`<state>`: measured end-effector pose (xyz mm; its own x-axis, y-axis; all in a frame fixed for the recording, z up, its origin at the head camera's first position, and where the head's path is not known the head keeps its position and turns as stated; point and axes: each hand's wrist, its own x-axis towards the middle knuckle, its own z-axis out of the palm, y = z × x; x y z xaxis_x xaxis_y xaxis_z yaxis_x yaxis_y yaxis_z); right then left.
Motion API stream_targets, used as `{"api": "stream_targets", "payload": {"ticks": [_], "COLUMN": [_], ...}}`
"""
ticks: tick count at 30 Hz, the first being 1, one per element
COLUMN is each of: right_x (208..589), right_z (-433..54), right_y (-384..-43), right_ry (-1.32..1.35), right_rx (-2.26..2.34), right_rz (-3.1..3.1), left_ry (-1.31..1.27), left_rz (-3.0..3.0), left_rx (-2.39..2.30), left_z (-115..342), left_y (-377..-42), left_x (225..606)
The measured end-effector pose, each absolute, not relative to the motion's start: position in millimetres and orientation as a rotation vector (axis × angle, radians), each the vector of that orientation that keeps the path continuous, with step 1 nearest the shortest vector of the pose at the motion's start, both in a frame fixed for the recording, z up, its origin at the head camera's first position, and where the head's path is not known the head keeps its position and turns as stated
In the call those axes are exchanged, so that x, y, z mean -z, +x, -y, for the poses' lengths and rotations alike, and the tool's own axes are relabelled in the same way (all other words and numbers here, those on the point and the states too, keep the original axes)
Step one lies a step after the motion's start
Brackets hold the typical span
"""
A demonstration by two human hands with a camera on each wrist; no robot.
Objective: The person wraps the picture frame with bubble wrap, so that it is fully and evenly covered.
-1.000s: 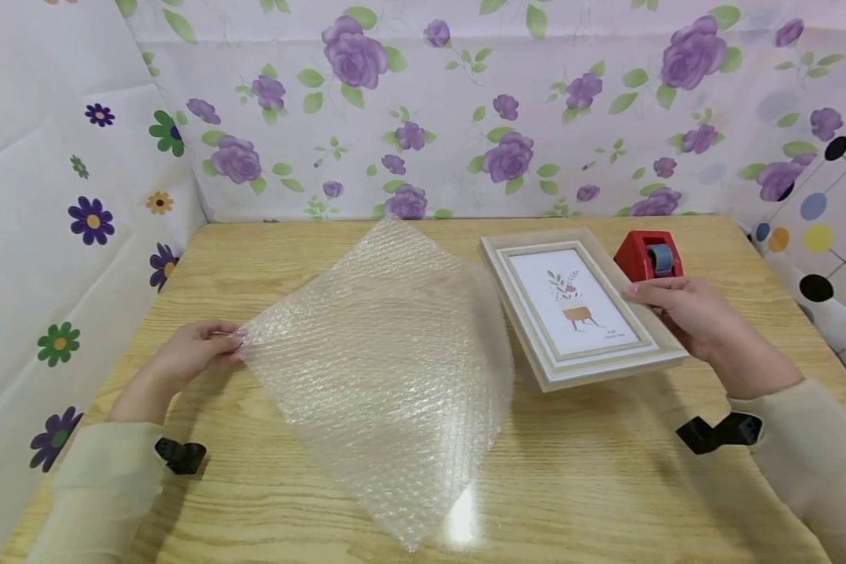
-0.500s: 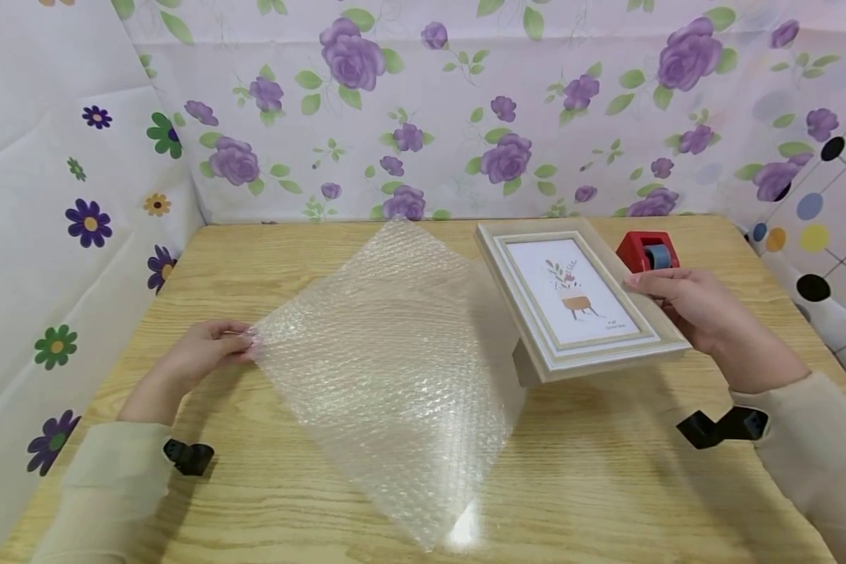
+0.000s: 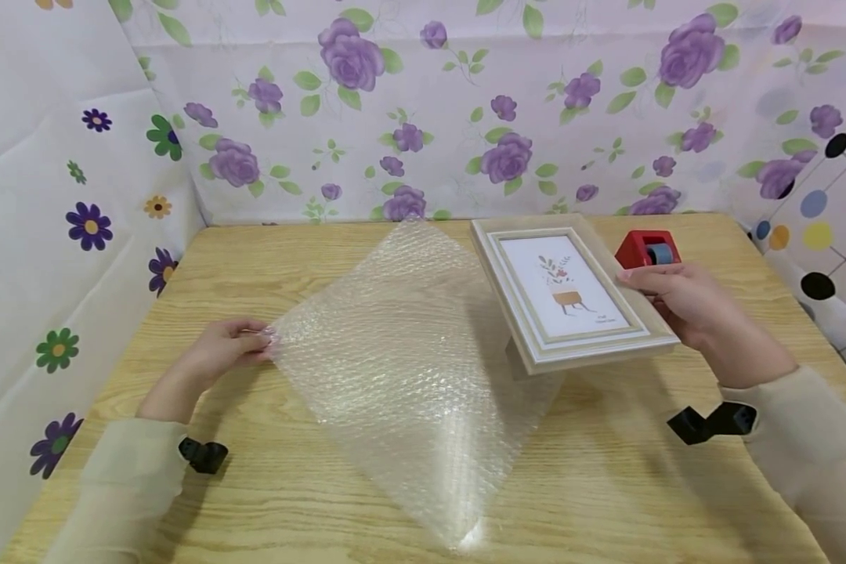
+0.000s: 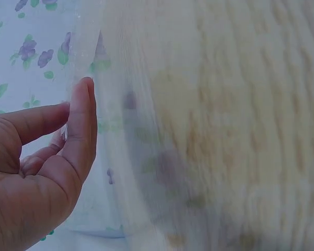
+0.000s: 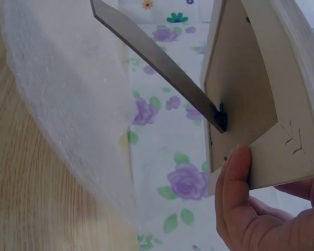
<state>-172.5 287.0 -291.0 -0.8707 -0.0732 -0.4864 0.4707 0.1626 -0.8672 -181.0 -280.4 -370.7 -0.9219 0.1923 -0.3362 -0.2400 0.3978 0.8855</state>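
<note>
A clear sheet of bubble wrap (image 3: 395,368) lies turned like a diamond in the middle of the table. At its left corner my left hand (image 3: 222,352) pinches the wrap between thumb and fingers. My right hand (image 3: 698,313) grips the right edge of a pale picture frame (image 3: 489,258), which shows a plant picture and is held tilted above the wrap's right side. Seen from the right wrist, the frame's back (image 5: 240,78) has its stand leg (image 5: 157,63) folded out, and the fingers lie against that back.
Behind the right hand stands a red tape dispenser (image 3: 647,249) with a blue roll. The wooden table (image 3: 289,501) meets a flowered cloth wall (image 3: 437,102) at the back. Patterned cloth also closes in both sides.
My left hand has shifted right, sliding the bubble wrap with it. The picture frame has risen slightly and moved a little left, now overlapping more of the wrap.
</note>
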Motion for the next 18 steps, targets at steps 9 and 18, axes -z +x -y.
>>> {"api": "stream_targets", "payload": {"ticks": [9,18], "right_x": [298.4,307.7], "right_z": [-272.2,-255.6], "right_y": [-174.1,-175.4], "right_ry": [0.352,0.323], "right_rx": [1.836,1.855], "right_rz": [-1.953,-1.963], "left_ry": [-0.034,0.017], "left_rz": [-2.229,-2.190], "left_rx": [-1.546,-1.563], "left_z": [269.9,257.6], "left_y": [-184.9,-192.3], "left_x": [372.3,380.7]}}
